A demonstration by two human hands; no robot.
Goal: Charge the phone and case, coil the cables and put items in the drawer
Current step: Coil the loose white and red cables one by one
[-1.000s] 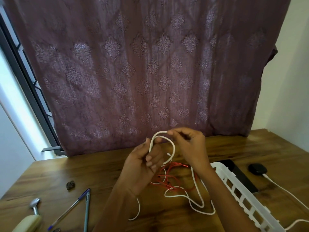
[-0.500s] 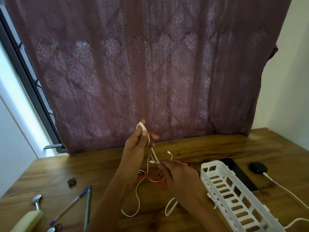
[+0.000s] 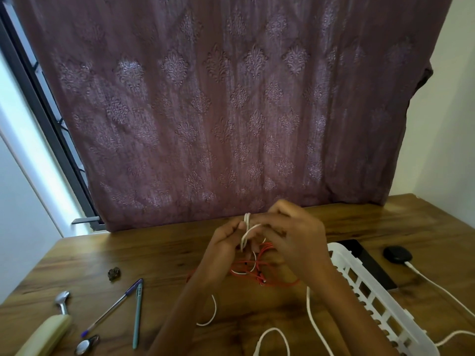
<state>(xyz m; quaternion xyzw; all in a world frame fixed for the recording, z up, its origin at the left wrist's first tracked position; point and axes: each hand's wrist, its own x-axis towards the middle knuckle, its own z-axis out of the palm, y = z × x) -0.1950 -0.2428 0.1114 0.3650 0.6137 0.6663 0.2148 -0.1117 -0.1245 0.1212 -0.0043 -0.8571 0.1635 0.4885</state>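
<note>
Cable-coiling under way at a wooden worktop: two pens and a metal-headed tool are lying idle at 8 o'clock of the hands. The L hand is holding a small stack of white cable loops, its grip pinching them btwn thumb and fingers. The R hand, touching it at 3 o'clock, is curling its grip round a strand feeding into those loops. The slack is trailing toward 6 o'clock, crossing a red cable tangle directly under the hands. At 4 o'clock a white slotted tray, a dark phone and a black case on its own lead are sitting, approx. side by side. Risk: w/ white slack lying over red wire, a hard pull is prob. dragging the red one into the coil; a slackening pinch is letting the loops spring open.
</note>
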